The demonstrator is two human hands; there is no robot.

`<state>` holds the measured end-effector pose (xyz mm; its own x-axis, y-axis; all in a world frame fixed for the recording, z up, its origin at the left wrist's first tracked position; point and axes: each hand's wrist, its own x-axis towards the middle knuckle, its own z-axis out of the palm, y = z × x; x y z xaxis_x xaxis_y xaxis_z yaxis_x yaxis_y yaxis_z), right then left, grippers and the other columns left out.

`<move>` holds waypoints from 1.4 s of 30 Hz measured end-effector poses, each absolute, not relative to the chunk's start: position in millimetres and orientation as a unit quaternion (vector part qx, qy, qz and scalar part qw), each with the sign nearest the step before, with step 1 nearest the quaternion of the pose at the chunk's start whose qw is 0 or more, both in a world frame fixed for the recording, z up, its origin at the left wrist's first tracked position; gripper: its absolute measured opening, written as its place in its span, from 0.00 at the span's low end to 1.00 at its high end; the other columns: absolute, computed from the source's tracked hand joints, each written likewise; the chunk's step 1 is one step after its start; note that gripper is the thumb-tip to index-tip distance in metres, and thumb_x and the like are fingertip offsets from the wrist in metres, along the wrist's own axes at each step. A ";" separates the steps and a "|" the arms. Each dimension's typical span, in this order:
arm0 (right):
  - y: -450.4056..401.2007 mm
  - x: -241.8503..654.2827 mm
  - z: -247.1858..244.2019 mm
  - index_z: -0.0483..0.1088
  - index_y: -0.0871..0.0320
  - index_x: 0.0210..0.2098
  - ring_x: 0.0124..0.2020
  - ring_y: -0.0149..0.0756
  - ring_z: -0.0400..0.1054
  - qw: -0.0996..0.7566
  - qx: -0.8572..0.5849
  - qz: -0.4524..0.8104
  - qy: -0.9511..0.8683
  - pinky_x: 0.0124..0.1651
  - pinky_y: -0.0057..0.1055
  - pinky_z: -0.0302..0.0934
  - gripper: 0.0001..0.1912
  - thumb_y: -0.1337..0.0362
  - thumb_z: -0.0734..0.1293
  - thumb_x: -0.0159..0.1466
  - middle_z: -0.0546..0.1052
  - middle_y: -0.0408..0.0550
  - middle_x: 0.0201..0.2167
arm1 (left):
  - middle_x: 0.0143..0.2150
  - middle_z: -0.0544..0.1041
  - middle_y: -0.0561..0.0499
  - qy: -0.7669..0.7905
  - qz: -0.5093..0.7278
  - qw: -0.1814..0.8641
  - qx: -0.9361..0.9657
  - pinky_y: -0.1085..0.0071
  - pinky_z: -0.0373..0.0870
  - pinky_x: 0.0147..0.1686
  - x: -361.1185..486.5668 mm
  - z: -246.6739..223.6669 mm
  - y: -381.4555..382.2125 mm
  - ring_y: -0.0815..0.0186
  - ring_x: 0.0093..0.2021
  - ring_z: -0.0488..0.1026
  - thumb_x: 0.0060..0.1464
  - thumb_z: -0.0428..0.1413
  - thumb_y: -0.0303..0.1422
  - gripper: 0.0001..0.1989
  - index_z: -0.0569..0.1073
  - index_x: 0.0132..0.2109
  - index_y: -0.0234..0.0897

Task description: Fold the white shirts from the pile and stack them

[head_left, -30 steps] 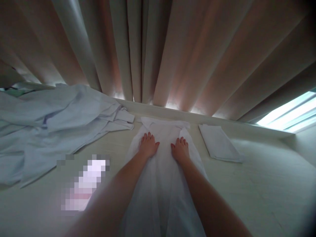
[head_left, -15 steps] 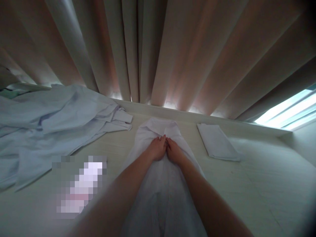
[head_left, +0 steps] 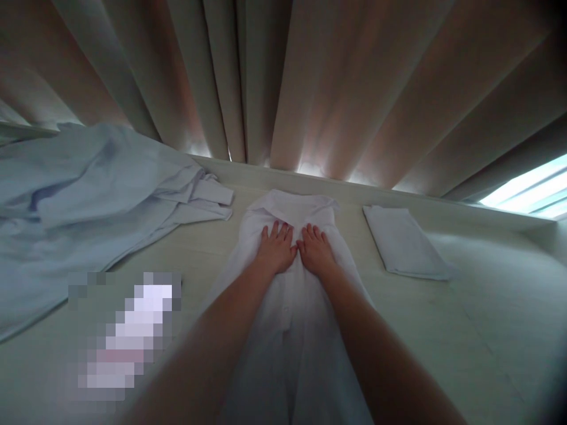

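A white shirt [head_left: 287, 313] lies lengthwise on the pale surface, its collar at the far end and a button front running down the middle. My left hand [head_left: 277, 248] rests flat on it just below the collar, fingers spread. Beside it, my right hand [head_left: 316, 249] is also laid flat on the cloth with its fingers apart. The two thumbs nearly meet at the front placket. Neither hand grips anything.
Several white garments [head_left: 110, 195] lie loosely heaped at the left. A folded white cloth [head_left: 403, 242] is at the right. A pixelated bright patch [head_left: 137, 330] covers something at lower left. Long curtains [head_left: 354, 88] hang behind the far ledge [head_left: 248, 173].
Both hands have gone from pinched together at the placket to flat and spread on the shirt. The collar now lies wider open. The view has shifted slightly.
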<state>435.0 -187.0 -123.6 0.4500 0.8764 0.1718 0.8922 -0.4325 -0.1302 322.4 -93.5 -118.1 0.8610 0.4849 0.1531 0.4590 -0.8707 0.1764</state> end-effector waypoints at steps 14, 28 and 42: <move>-162.6 457.2 -116.6 0.58 0.65 0.55 0.60 0.41 0.46 0.153 -0.839 -0.038 -0.521 0.59 0.41 0.39 0.23 0.63 0.48 0.64 0.58 0.56 0.58 | 0.61 0.55 0.43 0.265 0.091 0.048 0.959 0.55 0.38 0.58 337.9 -101.0 -73.6 0.54 0.62 0.43 0.57 0.36 0.43 0.25 0.58 0.57 0.34; -291.7 304.3 -62.5 0.68 0.59 0.40 0.41 0.33 0.64 0.195 -0.816 0.117 -0.532 0.45 0.28 0.53 0.11 0.64 0.57 0.62 0.72 0.50 0.38 | 0.41 0.69 0.45 0.239 0.015 0.076 0.968 0.65 0.61 0.40 167.4 -50.6 -212.0 0.62 0.41 0.66 0.56 0.41 0.28 0.12 0.67 0.41 0.36; -286.5 236.6 -62.3 0.65 0.63 0.44 0.31 0.33 0.69 0.331 -0.852 0.240 -0.328 0.30 0.26 0.58 0.17 0.59 0.58 0.59 0.75 0.53 0.34 | 0.41 0.70 0.46 0.306 0.041 0.111 0.945 0.67 0.60 0.43 76.2 -29.6 -249.1 0.63 0.44 0.66 0.55 0.41 0.27 0.13 0.67 0.43 0.37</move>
